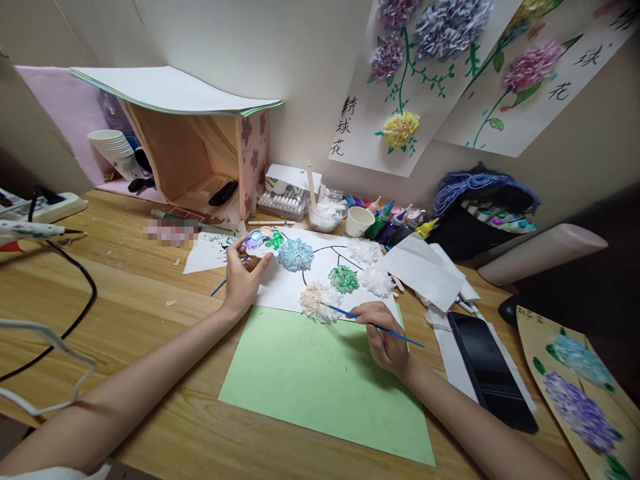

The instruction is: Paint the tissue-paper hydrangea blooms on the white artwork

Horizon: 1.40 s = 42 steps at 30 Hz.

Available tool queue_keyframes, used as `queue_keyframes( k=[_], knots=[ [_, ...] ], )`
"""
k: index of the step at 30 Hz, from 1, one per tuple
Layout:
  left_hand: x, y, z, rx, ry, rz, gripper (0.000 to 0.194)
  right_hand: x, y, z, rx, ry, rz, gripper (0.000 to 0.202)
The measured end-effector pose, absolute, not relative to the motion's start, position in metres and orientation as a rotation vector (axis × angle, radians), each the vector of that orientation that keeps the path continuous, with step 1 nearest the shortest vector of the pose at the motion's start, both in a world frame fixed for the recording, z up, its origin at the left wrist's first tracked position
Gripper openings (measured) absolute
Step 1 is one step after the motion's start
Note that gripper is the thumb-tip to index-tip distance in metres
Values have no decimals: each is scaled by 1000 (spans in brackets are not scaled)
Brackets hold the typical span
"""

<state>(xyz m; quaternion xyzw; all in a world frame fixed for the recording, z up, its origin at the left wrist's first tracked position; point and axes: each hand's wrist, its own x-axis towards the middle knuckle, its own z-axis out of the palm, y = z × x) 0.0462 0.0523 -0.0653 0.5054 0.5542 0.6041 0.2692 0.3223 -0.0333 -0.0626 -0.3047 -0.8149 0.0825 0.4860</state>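
My left hand (243, 277) grips a small paint palette (261, 241) with purple, blue, peach and green paint on it. In my right hand (384, 337) is a thin blue paintbrush (350, 315), its tip touching a peach-and-white ruffled flower (319, 301). That flower is on a white sheet (280, 293) with black stem lines drawn on it. Also on the sheet are a blue flower (295, 255), a green flower (343, 279) and several white ones (363, 251). Under the sheet's near part lies green paper (325, 380).
Paint bottles (385, 220), a paper cup (359, 221) and a clear bowl (326, 215) stand behind the sheet. A black phone (493, 370) lies at the right, beside a finished flower picture (580, 393). An open box (200, 147) stands at the back left; cables (75, 313) cross the left side.
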Motion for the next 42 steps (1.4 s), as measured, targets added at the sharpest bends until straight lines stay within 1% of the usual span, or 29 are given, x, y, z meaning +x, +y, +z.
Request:
queue_keyframes(
  k=[13, 26, 32, 42],
  knots=[
    [46, 52, -66, 1406, 1455, 1610, 64, 322, -35, -59, -728, -1990, 158, 24],
    [45, 52, -68, 1431, 1458, 1599, 69, 324, -33, -63, -807, -1946, 237, 21],
    [46, 50, -66, 1453, 1450, 1589, 67, 326, -32, -66, -830, -1892, 274, 19],
    [48, 46, -63, 1576, 1426, 1543, 66, 328, -32, -66, -833, -1841, 232, 19]
  ],
)
